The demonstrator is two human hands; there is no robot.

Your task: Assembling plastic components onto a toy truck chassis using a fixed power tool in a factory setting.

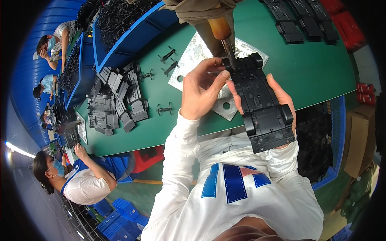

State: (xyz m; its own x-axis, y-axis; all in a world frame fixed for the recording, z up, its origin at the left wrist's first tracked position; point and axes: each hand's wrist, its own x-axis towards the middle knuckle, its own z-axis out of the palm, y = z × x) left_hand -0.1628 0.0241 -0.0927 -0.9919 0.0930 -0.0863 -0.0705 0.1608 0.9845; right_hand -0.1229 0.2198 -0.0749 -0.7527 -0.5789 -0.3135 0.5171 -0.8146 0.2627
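A long black plastic chassis plate point(257, 90) is tilted in front of me, its far end under an upright tool point(223, 30) with an amber handle and metal shaft. The shaft's tip meets the plate near its far left corner. My right hand point(283, 98) wraps round the plate from beneath, thumb along the right edge, fingertips showing at the left edge. At the far left corner my left hand point(203, 88) pinches the plate between thumb and fingers. Beneath lies a silvery board point(187, 60) with round holes. Small black bracket-like parts point(164, 108) lie to the left.
Black chassis parts point(116, 94) are piled left on the green table point(317, 76); several more point(307, 20) lie far right. Blue bins point(132, 32) of small black parts stand far left. A co-worker point(86, 176) sits at left. A blue crate point(339, 140) stands right, beside a cardboard box point(359, 140).
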